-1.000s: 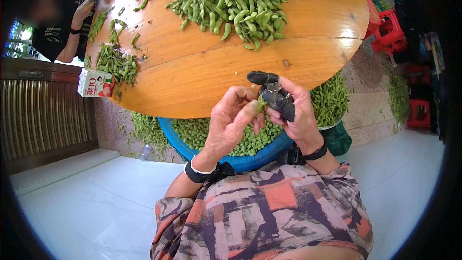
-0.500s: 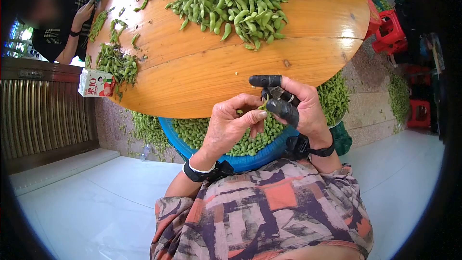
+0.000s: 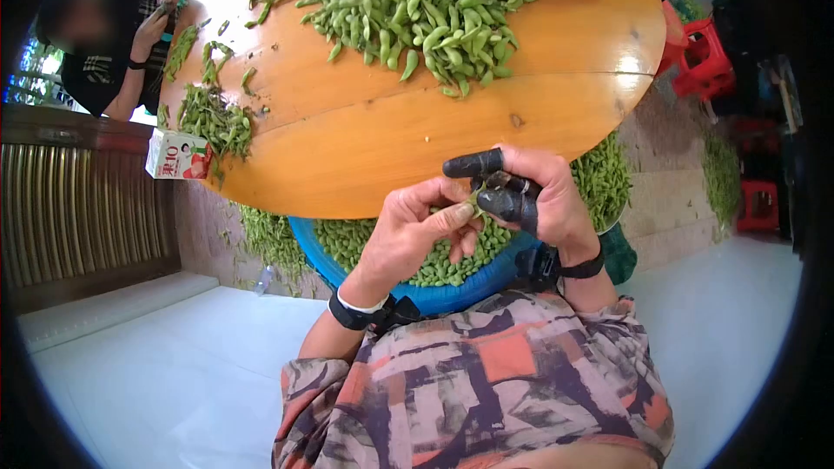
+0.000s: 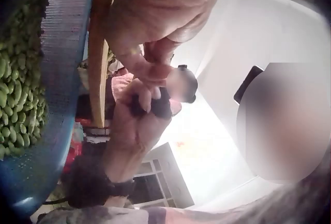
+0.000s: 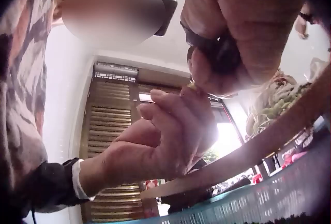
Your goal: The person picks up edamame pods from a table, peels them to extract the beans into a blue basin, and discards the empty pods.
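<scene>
In the head view my left hand (image 3: 404, 224) pinches a small green bean pod (image 3: 475, 198) between thumb and fingertips. My right hand (image 3: 556, 195) meets it from the other side, with black covers on its thumb and some of its fingers. Those covered fingers curl around the pod and hide much of it. Below both hands sits a blue basket (image 3: 430, 298) holding shelled green beans (image 3: 443, 273). From the left wrist the shelled beans (image 4: 18, 105) show close by; the right wrist view shows my left hand (image 5: 170, 136) with its fingertips against the right hand's.
A round wooden table (image 3: 365, 143) carries a large heap of pods (image 3: 417, 9) and a smaller pile (image 3: 217, 122) beside a drink carton (image 3: 178, 155). Another person (image 3: 113, 52) sits at the far left. Red stools (image 3: 704, 61) and more pods (image 3: 599, 182) lie to the right.
My right hand has turned so its covered thumb points left, close against the left fingertips. Less of the pod shows between the hands. The left hand has hardly moved.
</scene>
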{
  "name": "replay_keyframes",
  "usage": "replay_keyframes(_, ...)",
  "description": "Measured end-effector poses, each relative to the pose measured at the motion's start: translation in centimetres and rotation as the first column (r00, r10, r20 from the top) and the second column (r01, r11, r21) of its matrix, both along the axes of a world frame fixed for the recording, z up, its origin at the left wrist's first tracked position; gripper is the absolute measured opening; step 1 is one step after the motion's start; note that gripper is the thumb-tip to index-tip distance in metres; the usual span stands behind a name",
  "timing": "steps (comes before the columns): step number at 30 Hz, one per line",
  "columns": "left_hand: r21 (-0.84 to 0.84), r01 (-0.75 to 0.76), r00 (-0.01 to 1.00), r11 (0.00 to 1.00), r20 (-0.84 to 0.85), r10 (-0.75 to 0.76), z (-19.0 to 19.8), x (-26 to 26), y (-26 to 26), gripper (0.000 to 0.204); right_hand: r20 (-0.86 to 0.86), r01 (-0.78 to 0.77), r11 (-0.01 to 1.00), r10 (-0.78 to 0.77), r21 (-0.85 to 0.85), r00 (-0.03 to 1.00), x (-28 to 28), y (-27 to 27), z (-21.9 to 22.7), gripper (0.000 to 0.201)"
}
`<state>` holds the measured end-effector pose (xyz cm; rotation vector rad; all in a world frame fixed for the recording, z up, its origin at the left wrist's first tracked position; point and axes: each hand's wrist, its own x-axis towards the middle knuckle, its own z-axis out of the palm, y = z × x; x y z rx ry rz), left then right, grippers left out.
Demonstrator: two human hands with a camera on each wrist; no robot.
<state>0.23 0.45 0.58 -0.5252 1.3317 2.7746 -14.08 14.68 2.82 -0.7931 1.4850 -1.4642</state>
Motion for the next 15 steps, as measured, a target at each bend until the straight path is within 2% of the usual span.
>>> replay_keyframes(1, -0.152, 0.004, 1.000, 0.988, -0.011, -0.006, -0.3, 0.3, 0.2, 0.010, -0.265, 0.015, 0.995, -0.039, -0.094, 0.963, 0.1, -0.1, -0.8, 0.036)
replay_keyframes(2, -0.307, 0.004, 0.999, 0.952, -0.032, -0.015, -0.3, 0.1, 0.4, 0.010, -0.514, 0.005, 0.981, -0.106, -0.194, 0.851, 0.1, -0.3, -0.9, 0.036)
replay_keyframes(3, -0.406, -0.021, 1.000, 0.914, 0.012, 0.029, -0.2, 0.0, 0.9, 0.013, -0.554, 0.012, 0.982, -0.115, -0.186, 0.825, 0.5, -0.4, -0.2, 0.035)
replay_keyframes(5, -0.647, -0.051, 0.997, 0.760, 0.006, 0.071, -0.2, 0.0, 1.6, 0.018, -0.605, 0.034, 0.984, -0.134, -0.174, 0.785, 1.2, -0.3, 0.1, 0.036)
replay_keyframes(6, -0.652, -0.053, 0.998, 0.757, 0.000, 0.070, -0.6, 0.2, 1.6, 0.018, -0.608, 0.035, 0.983, -0.139, -0.180, 0.781, 1.4, -0.3, -0.1, 0.036)
replay_keyframes(8, -0.740, -0.039, 0.999, 0.672, -0.016, 0.041, -1.7, 0.4, 1.4, 0.025, -0.590, 0.000, 0.967, -0.155, -0.254, 0.792, 1.5, -0.3, -0.5, 0.037)
replay_keyframes(9, -0.742, -0.041, 0.999, 0.669, -0.018, 0.041, -1.3, 0.3, 1.4, 0.025, -0.591, 0.000, 0.966, -0.158, -0.258, 0.791, 1.2, 0.0, -0.3, 0.037)
replay_keyframes(11, -0.754, 0.024, 0.992, 0.657, -0.066, -0.112, 0.4, 0.0, 1.1, 0.027, -0.502, 0.008, 0.987, -0.090, -0.163, 0.860, -0.1, 1.7, 0.4, 0.036)
replay_keyframes(12, -0.774, 0.090, 0.977, 0.627, -0.055, -0.208, 1.3, 0.0, 0.6, 0.023, -0.453, 0.050, 0.989, -0.107, -0.136, 0.885, -0.9, 3.0, 1.0, 0.034)
replay_keyframes(13, -0.776, 0.087, 0.978, 0.625, -0.054, -0.203, 2.1, 0.0, -0.1, 0.023, -0.448, 0.061, 0.995, -0.089, -0.076, 0.890, -2.0, 4.9, 1.2, 0.034)
replay_keyframes(14, -0.791, 0.217, 0.933, 0.571, -0.003, -0.359, 2.9, -0.1, -1.0, 0.020, -0.502, 0.052, 0.988, -0.118, -0.144, 0.857, -3.3, 6.6, 1.0, 0.033)
replay_keyframes(15, -0.799, 0.339, 0.861, 0.497, 0.051, -0.505, 3.6, -0.4, -1.9, 0.017, -0.573, 0.002, 0.999, 0.027, 0.050, 0.819, -5.1, 9.4, 1.4, 0.031)
